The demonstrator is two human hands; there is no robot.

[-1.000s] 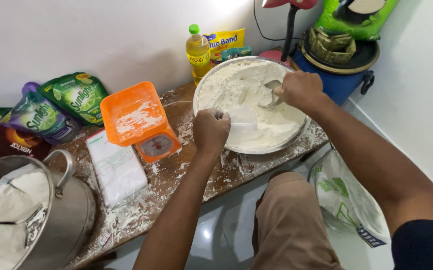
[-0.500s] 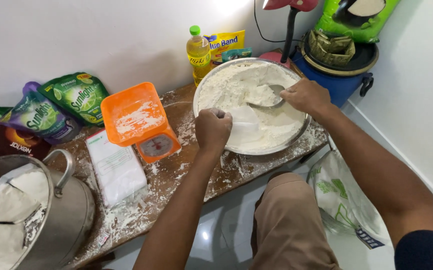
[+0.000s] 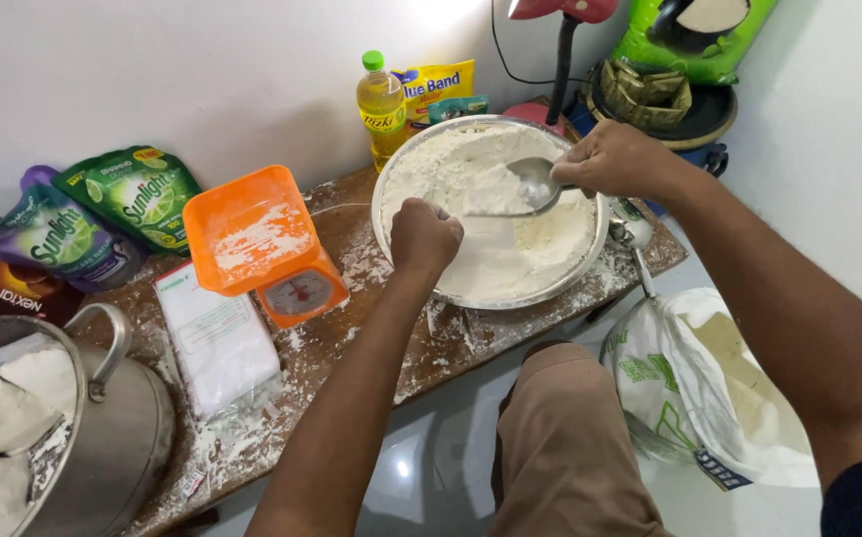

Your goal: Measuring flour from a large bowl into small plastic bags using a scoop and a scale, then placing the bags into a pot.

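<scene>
A wide metal bowl (image 3: 421,157) full of white flour sits on the flour-dusted wooden table (image 3: 451,343). My left hand (image 3: 425,237) is closed on the bowl's near-left rim. My right hand (image 3: 618,159) grips the handle of a metal spoon (image 3: 533,181), whose scoop rests in the flour near the bowl's middle right. An orange kitchen scale (image 3: 272,249) with a floury tray stands just left of the bowl.
A big steel pot (image 3: 102,428) holding a white bag sits at the left front. A flat white packet (image 3: 217,338) lies beside the scale. Green and purple pouches (image 3: 102,214), an oil bottle (image 3: 381,104) and a yellow packet line the wall. An open flour sack (image 3: 709,388) stands below right.
My right hand has swung the spoon through the flour, from the bowl's right side toward its middle. My left hand has stayed on the rim.
</scene>
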